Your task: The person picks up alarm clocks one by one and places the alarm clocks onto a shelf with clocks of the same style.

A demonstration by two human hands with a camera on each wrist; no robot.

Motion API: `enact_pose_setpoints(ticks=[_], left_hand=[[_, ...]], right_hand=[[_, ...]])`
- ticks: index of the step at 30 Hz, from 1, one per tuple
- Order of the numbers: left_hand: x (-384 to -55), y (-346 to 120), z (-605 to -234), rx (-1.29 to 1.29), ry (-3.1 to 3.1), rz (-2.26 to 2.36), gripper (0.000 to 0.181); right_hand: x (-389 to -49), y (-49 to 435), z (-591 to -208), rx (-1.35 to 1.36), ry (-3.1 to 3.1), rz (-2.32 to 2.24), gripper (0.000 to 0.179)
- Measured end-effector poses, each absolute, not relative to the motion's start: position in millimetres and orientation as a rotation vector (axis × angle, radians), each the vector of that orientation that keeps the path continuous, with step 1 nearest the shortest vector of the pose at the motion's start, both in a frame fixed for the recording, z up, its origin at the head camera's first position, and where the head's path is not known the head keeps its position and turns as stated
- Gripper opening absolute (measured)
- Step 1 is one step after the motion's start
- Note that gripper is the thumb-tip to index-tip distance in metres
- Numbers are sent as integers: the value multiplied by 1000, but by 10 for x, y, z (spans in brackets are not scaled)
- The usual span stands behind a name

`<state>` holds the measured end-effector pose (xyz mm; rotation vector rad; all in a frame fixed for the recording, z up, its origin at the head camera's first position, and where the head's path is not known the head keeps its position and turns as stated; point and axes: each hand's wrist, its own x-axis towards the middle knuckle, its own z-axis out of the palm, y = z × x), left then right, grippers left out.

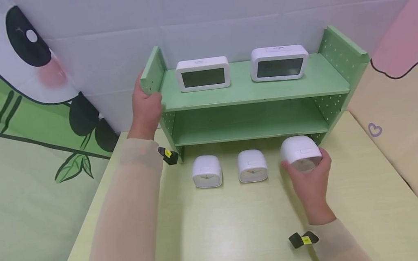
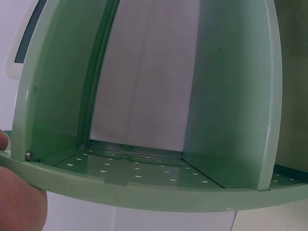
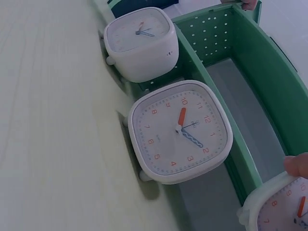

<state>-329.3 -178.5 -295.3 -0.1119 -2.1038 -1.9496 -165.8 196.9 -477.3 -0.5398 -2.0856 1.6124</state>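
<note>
A green two-tier shelf (image 1: 252,121) stands at the back of the table. My left hand (image 1: 146,113) grips the upper part of its left side panel, thumb in front and fingers behind. In the left wrist view part of the thumb (image 2: 21,202) shows at the panel's edge. A white analog alarm clock (image 1: 299,148) sits in my right hand (image 1: 310,184), pinched between thumb and fingers before the shelf's lower right corner. In the right wrist view this clock (image 3: 281,207) is partly cut off. Two similar clocks, a left one (image 1: 206,171) and a middle one (image 1: 252,166), stand on the table.
On the upper tier stand two white digital clocks, one at left (image 1: 203,74) and one at right (image 1: 279,63). The lower tier (image 1: 248,119) is beneath them. A pale wooden table (image 1: 232,235) extends in front, with patterned cloth (image 1: 219,23) behind and at both sides.
</note>
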Motion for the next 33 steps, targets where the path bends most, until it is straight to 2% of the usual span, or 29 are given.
enact_pose_setpoints(ticks=[14, 33], left_hand=[[-3297, -1780, -2968, -148, -2070, -1952, 83], [-3273, -1768, -2946, -107, -2111, -1938, 82]], right_hand=[[-1823, 2065, -4480, -364, -2098, 1609, 103], [-2087, 2031, -4153, -364, -2111, 1579, 108]])
